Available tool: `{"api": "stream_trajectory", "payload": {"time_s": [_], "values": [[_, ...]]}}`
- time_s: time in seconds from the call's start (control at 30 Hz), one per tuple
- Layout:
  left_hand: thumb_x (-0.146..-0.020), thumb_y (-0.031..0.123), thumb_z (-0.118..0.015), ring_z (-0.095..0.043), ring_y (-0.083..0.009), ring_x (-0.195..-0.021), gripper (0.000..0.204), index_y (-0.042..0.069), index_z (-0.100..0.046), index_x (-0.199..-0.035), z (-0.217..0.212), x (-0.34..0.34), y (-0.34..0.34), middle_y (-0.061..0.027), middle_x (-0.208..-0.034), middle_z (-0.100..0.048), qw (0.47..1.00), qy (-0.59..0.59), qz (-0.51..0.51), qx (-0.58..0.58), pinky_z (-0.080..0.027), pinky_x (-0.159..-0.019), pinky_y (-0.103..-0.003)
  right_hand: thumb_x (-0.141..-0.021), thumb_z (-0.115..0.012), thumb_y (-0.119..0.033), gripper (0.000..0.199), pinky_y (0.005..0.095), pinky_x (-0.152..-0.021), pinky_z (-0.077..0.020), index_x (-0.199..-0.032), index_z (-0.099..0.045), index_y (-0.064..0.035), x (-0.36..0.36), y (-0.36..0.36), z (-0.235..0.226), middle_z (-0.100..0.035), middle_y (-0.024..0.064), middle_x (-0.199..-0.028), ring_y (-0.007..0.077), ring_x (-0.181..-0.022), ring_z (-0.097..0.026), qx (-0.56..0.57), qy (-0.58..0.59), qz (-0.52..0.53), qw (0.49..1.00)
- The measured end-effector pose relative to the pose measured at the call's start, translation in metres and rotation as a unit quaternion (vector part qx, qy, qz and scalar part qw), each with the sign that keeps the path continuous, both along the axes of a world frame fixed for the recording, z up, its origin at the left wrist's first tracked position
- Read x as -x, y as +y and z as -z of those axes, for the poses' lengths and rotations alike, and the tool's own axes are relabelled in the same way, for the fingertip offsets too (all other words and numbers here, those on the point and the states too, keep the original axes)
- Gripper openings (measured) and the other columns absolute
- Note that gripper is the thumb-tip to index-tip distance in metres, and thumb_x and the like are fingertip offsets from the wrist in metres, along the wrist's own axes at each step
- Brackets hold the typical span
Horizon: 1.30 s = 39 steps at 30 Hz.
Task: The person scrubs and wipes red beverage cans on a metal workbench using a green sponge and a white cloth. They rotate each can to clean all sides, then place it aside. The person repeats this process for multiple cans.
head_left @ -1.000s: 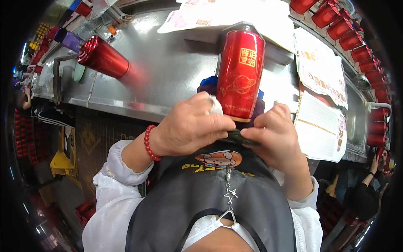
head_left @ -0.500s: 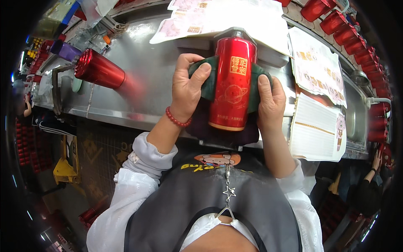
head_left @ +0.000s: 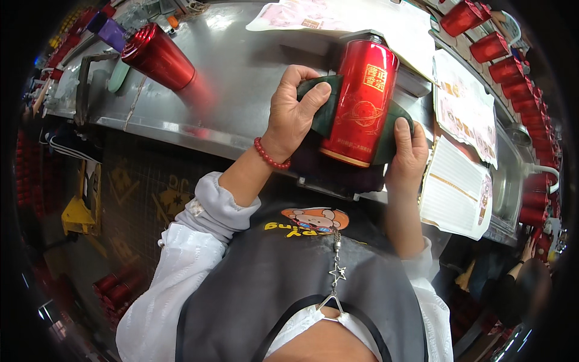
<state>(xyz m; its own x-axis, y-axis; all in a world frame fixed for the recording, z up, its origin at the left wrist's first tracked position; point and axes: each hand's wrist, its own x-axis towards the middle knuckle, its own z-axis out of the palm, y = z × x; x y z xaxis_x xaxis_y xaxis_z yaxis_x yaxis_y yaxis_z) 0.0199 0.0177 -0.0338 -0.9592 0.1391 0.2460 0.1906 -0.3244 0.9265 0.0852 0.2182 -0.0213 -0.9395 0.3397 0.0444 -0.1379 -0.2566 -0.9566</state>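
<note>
A red glossy bottle (head_left: 362,99) with gold printing lies in front of me, its dark neck end away from me, tilted slightly right. Behind it stretches a dark green flexible sheet (head_left: 329,111), whose two ends stick out on either side. My left hand (head_left: 294,111) pinches the left end between thumb and fingers. On the other side, my right hand (head_left: 408,151) grips the right end, its thumb on top. The middle of the sheet is hidden by the bottle. Under the bottle's near end is something dark (head_left: 356,175), mostly covered.
Another red bottle (head_left: 160,57) lies on the metal table (head_left: 235,72) at left, by a purple object (head_left: 107,31). Printed sheets (head_left: 301,15) cover the far side; more sheets (head_left: 461,102) and a striped white stack (head_left: 455,187) lie right. Several red bottles (head_left: 506,69) line the right edge.
The bottle now appears farther right and more tilted, partly because the whole view has shifted. Both hands keep hold of the green sheet's ends.
</note>
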Motion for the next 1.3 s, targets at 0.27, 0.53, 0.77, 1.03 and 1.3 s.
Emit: {"api": "stream_trajectory", "payload": {"time_s": [0.27, 0.53, 0.77, 1.03, 1.3], "values": [[-0.101, 0.016, -0.067, -0.056, -0.0033, -0.088, 0.019, 0.005, -0.057, -0.114, 0.007, -0.001, -0.005, 0.0014, -0.1, -0.062, 0.998, -0.008, -0.048, 0.033, -0.05, -0.079, -0.021, -0.073, -0.076, -0.012, 0.022, 0.0397, -0.075, -0.0392, -0.094, -0.07, -0.0106, -0.012, -0.013, -0.08, -0.052, 0.0011, -0.081, 0.0181, -0.076, -0.055, -0.686, 0.317, -0.111, 0.645], [-0.099, 0.013, -0.07, -0.055, -0.0032, -0.089, 0.019, 0.006, -0.058, -0.112, -0.018, -0.01, -0.006, 0.0019, -0.099, -0.062, 0.999, -0.016, -0.027, 0.013, -0.05, -0.079, -0.022, -0.071, -0.081, -0.007, 0.032, 0.0362, -0.072, -0.0436, -0.101, -0.071, -0.006, -0.02, -0.005, -0.088, -0.059, 0.0045, -0.084, 0.0217, -0.077, -0.059, -0.578, 0.233, -0.195, 0.758], [-0.101, 0.019, -0.068, -0.054, -0.0034, -0.083, 0.019, 0.006, -0.058, -0.111, 0.003, 0.005, -0.015, 0.004, -0.093, -0.06, 0.997, -0.039, -0.009, 0.071, -0.048, -0.076, -0.021, -0.098, -0.071, -0.018, 0.022, 0.0213, -0.068, -0.0495, -0.107, -0.065, 0.0017, -0.016, -0.002, -0.035, -0.067, 0.0018, -0.087, 0.0066, -0.076, -0.06, -0.209, -0.041, -0.093, 0.973], [-0.098, 0.016, -0.068, -0.053, -0.0049, -0.081, 0.016, 0.009, -0.061, -0.11, 0.008, 0.008, -0.015, 0.004, -0.092, -0.058, 0.989, -0.143, -0.029, 0.007, -0.047, -0.071, -0.023, -0.099, -0.069, -0.018, 0.02, 0.0221, -0.064, -0.0501, -0.106, -0.065, 0.0, -0.008, 0.008, -0.032, -0.068, 0.0029, -0.086, 0.007, -0.075, -0.063, -0.201, -0.039, -0.094, 0.974], [-0.105, 0.035, -0.057, -0.049, -0.0124, -0.072, 0.032, 0.005, -0.065, -0.111, -0.003, 0.0, -0.089, -0.0017, -0.085, -0.057, 0.939, -0.156, 0.236, -0.195, -0.041, -0.067, -0.026, -0.092, -0.072, -0.004, 0.022, 0.0333, -0.071, -0.0547, -0.113, -0.066, -0.0008, -0.027, 0.03, -0.049, -0.07, 0.0158, -0.094, 0.0235, -0.084, -0.069, -0.473, 0.188, -0.073, 0.858]]}}
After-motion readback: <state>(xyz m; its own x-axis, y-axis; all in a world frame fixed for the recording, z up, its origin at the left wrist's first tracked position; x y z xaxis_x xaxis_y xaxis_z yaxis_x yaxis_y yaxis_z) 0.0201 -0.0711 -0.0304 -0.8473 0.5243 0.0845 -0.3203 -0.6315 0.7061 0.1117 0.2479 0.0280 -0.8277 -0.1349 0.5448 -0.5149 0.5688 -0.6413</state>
